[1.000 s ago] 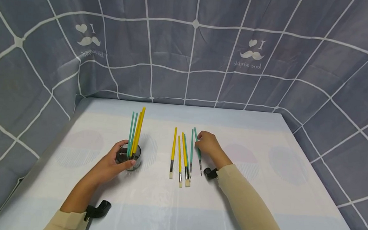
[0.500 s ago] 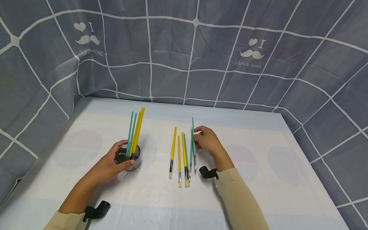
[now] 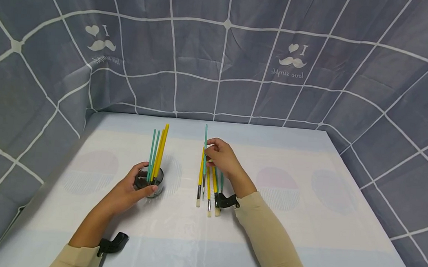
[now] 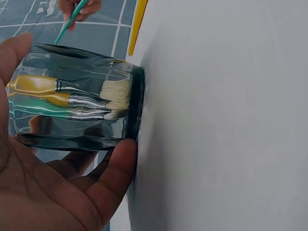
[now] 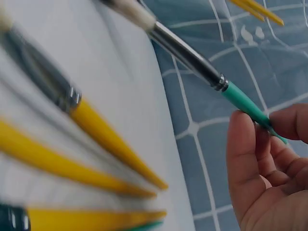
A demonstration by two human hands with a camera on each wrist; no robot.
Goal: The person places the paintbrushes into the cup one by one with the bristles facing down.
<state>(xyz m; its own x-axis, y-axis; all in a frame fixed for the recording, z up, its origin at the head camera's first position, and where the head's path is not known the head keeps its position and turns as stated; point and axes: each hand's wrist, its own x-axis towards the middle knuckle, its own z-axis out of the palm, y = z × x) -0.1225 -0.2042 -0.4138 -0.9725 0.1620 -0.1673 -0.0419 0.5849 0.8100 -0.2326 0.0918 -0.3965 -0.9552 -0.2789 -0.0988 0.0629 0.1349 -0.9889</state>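
Note:
My left hand (image 3: 127, 193) holds a clear drinking glass (image 4: 72, 62) standing on the table, thumb on one side and fingers on the other. In it stand yellow paintbrushes (image 3: 162, 150) and green paintbrushes (image 3: 152, 146), bristles down at the bottom, as the left wrist view shows. My right hand (image 3: 225, 156) pinches another green paintbrush (image 5: 245, 103) by its handle between thumb and fingertips. That brush is raised off the table, bristle end down, and overlaps a yellow paintbrush (image 3: 200, 177) lying on the table in the head view.
More yellow brushes (image 3: 209, 196) and a green brush (image 3: 221, 183) lie side by side under and near the right hand, bristles toward me. The white table (image 3: 170, 245) has pale printed circles. A grey checked curtain (image 3: 196, 55) hangs behind and at both sides.
My right hand has lifted the green paintbrush from the right end of the row and carried it left across the other brushes. The left hand has stayed at the glass.

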